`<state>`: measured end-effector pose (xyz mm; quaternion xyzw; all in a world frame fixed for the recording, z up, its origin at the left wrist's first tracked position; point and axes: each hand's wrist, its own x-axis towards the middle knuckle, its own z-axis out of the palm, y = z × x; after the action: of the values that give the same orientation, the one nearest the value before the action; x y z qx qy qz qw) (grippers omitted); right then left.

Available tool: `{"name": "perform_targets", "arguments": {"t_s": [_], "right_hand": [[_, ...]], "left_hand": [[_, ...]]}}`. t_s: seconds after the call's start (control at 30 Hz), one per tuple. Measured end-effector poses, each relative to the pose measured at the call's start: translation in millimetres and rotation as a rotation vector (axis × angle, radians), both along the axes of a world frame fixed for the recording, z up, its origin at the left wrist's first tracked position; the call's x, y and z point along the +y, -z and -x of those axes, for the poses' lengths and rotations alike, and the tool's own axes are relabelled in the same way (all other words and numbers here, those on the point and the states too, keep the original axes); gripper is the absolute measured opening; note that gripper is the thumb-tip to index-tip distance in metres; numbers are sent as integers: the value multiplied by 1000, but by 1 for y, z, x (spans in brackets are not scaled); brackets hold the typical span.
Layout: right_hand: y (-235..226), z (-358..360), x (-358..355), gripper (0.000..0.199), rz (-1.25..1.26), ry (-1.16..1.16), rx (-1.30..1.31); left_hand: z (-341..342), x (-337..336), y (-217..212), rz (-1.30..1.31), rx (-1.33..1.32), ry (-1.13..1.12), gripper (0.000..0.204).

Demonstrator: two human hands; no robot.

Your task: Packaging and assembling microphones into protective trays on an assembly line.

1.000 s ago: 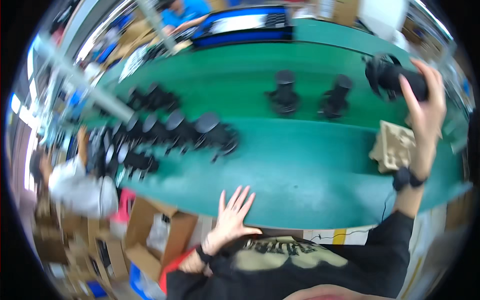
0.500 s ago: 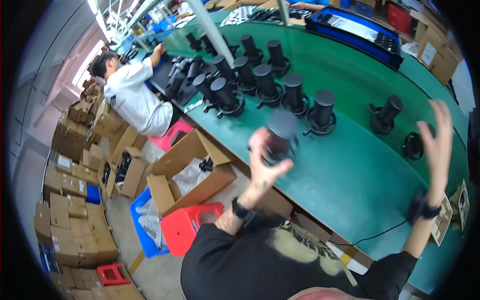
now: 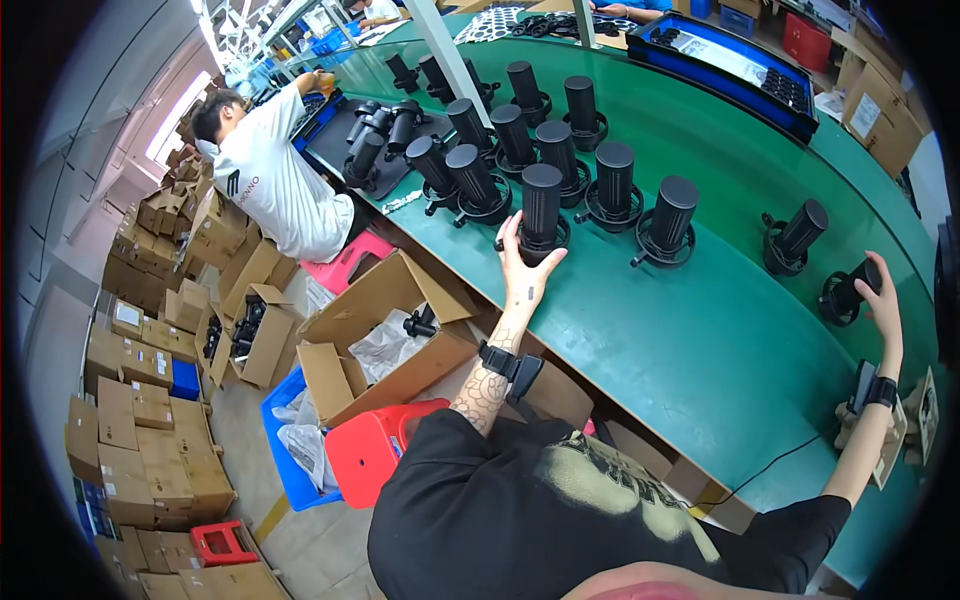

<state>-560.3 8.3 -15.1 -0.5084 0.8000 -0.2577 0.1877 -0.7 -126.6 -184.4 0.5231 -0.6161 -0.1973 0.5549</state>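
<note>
Left hand [image 3: 526, 275] grasping a black cylinder [image 3: 542, 205] near the front edge of the green bench [image 3: 690, 370], right hand [image 3: 882, 308] gripping another cylinder [image 3: 846, 294], open surface between.

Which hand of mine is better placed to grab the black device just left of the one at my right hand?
Your right hand, I'd judge: it is nearer that black device, though it holds the neighbouring device. Your left hand is farther off, at the base of another device.
</note>
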Motion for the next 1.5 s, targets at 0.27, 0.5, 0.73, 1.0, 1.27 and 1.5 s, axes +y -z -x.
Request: {"name": "perform_targets", "arguments": {"t_s": [0.27, 0.5, 0.73, 1.0, 1.27, 1.5], "right_hand": [[-49, -105, 53, 44, 830, -74, 391], [-63, -299, 20, 48, 674, -777, 52], [-4, -367, -45, 49, 483, -784, 98], [11, -361, -49, 45, 633, -754, 51], [25, -65, -80, 44, 647, 104, 798], [32, -66, -30, 52, 507, 36, 102]], "left_hand": [[-16, -5, 16, -74, 198, 228, 78], [-17, 19, -11, -140, 10, 113, 67], [-26, 82, -5, 20, 459, 80, 56], [10, 87, -27, 44, -325, 177, 64], [13, 72, -24, -34, -225, 156, 48], [-3, 78, -27, 199, -427, 8, 41]]}}
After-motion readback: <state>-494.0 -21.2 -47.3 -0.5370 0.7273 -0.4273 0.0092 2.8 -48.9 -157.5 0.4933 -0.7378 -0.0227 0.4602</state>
